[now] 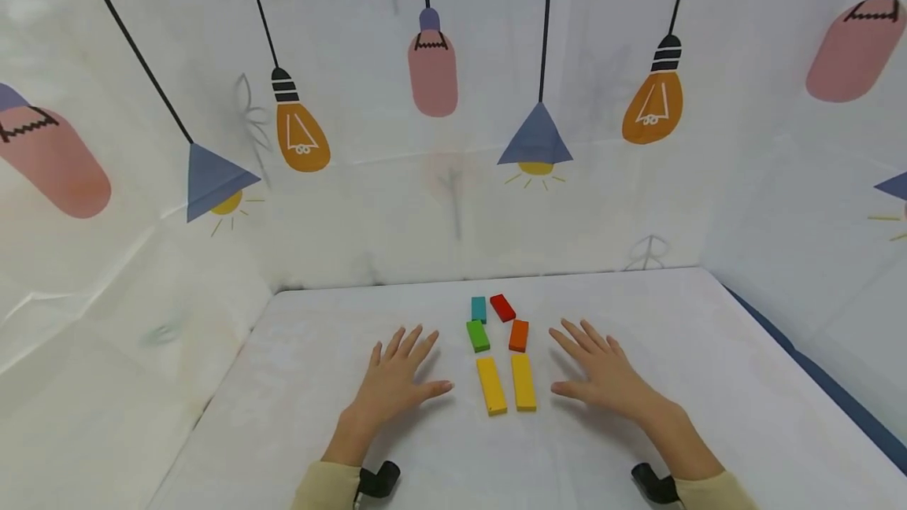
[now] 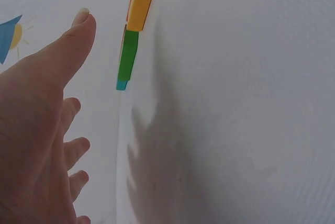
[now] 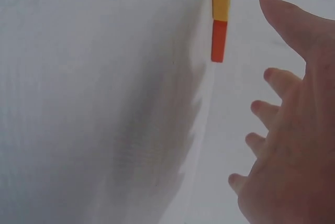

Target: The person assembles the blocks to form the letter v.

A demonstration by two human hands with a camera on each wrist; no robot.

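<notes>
Two columns of coloured blocks lie on the white table between my hands. The left column has a teal block (image 1: pixel 479 309) at the far end, a green block (image 1: pixel 478 335) and a long yellow block (image 1: pixel 491 386). A red block (image 1: pixel 502 307), an orange block (image 1: pixel 519 335) and a second long yellow block (image 1: pixel 523 382) form the right one. My left hand (image 1: pixel 394 384) is spread to the left of the blocks, apart from them. On the other side my right hand (image 1: pixel 602 372) is spread too, touching no block. Both cast shadows on the table.
The white tabletop (image 1: pixel 283 384) ends at a back edge against a white curtain (image 1: pixel 354 211) printed with lamps and bulbs. More curtain hangs at both sides. A dark wrist strap piece (image 1: pixel 379 480) shows at the left sleeve, another dark piece (image 1: pixel 653 484) at the right.
</notes>
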